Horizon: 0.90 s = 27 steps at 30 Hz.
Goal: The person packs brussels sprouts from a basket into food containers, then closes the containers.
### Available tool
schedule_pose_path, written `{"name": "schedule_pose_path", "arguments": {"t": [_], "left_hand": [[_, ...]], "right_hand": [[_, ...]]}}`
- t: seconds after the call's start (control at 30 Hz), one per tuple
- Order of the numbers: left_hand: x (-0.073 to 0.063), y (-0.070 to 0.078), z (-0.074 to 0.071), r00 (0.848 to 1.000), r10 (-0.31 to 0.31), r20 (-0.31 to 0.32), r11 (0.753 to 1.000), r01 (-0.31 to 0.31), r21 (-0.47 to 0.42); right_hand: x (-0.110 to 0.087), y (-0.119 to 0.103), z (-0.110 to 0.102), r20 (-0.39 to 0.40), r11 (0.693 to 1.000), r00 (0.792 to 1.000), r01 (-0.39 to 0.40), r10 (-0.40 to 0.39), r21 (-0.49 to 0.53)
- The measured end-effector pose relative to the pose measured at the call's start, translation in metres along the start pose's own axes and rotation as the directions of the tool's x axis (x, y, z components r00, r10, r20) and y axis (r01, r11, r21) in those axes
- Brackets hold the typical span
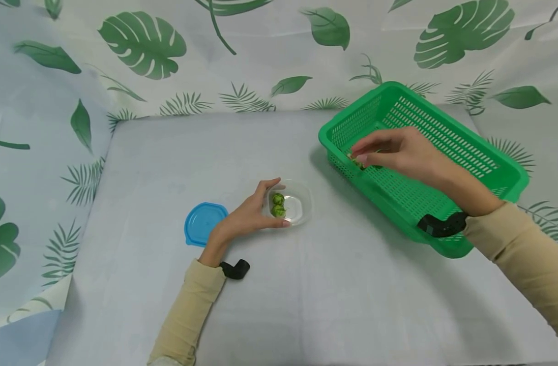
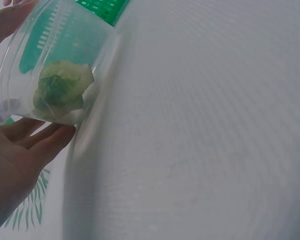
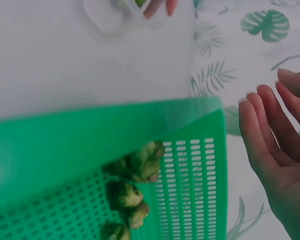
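My left hand (image 1: 253,211) grips a clear plastic tub (image 1: 304,203) between thumb and fingers, steadying it on the table. Two Brussels sprouts (image 1: 278,204) lie inside the tub at its left side; the left wrist view shows one sprout (image 2: 62,89) through the wall. Over the left end of a green basket (image 1: 379,201), my right hand (image 1: 407,152) hovers with fingers loosely bent. In the right wrist view, its fingers (image 3: 260,132) have nothing between them. Several sprouts (image 3: 145,162) rest in the basket's corner below, partly hidden by that hand in the head view.
A blue lid (image 1: 204,223) lies on the table left of the tub, partly behind the left wrist. The white-covered table (image 1: 301,300) meets leaf-printed cloth (image 1: 256,61) at the back and sides. The basket's raised rim stands between the right hand and the tub.
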<state>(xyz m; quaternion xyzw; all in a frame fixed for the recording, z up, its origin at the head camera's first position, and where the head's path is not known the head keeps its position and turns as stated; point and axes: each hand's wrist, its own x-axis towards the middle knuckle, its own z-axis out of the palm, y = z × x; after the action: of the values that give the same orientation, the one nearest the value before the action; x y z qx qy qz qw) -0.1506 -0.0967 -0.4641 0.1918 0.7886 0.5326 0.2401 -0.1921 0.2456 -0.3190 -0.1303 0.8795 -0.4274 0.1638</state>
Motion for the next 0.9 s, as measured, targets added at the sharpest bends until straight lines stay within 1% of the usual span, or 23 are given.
{"name": "schedule_pose_path", "arguments": {"t": [0.13,0.23,0.43,0.7,0.9], "left_hand": [[0.000,0.000,0.000,1.000,0.003,0.002,1.000,-0.003,0.001],[0.001,0.000,0.000,1.000,0.004,0.002,1.000,-0.004,0.000],[0.001,0.000,0.001,1.000,0.006,0.005,1.000,-0.006,-0.007],[0.000,0.000,0.000,1.000,0.005,0.004,1.000,-0.005,-0.001],[-0.001,0.001,0.000,1.000,0.002,0.005,1.000,-0.002,-0.005]], "right_hand": [[0.003,0.007,-0.007,-0.025,0.998,0.999,-0.039,0.038,-0.041],[0.006,0.014,-0.011,-0.039,0.997,0.998,-0.057,0.055,-0.052],[0.011,0.031,-0.017,-0.039,0.995,0.995,-0.091,0.089,-0.042],[0.018,0.053,-0.022,-0.041,0.988,0.993,-0.119,0.115,-0.103],[0.026,0.070,-0.024,-0.039,0.979,0.986,-0.168,0.164,-0.118]]}}
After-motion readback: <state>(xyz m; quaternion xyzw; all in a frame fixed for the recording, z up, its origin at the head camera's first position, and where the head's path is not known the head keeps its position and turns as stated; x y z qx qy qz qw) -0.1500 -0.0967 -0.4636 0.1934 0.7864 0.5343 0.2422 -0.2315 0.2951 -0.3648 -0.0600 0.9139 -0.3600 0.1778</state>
